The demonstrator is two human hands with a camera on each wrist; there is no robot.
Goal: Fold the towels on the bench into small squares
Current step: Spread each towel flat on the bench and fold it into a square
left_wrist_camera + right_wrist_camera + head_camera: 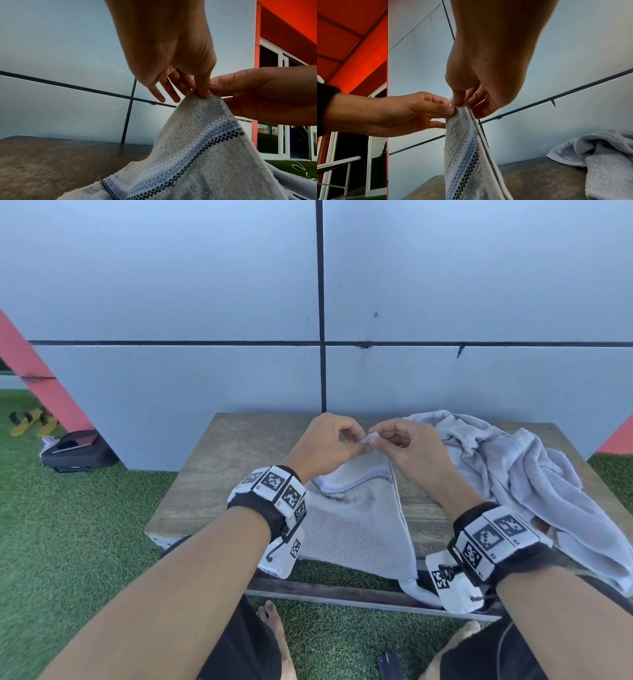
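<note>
A pale grey towel (pixel 359 518) with a blue and black checked band (pixel 197 148) hangs from both my hands over the wooden bench (pixel 233 474). Its lower part drapes past the bench's front edge. My left hand (pixel 329 443) and right hand (pixel 397 443) meet above the middle of the bench and pinch the same raised corner of the towel (pixel 205 97). In the right wrist view the towel (pixel 467 155) falls as a narrow folded strip from that pinch (pixel 455 106). A second, crumpled towel (pixel 520 484) lies on the bench's right side.
A grey panelled wall (pixel 205 302) stands directly behind the bench. Artificial grass (pixel 68 525) surrounds it. A dark bag (pixel 77 453) and yellow sandals (pixel 32 421) lie on the ground at the far left. My bare foot (pixel 272 625) is under the bench's front edge.
</note>
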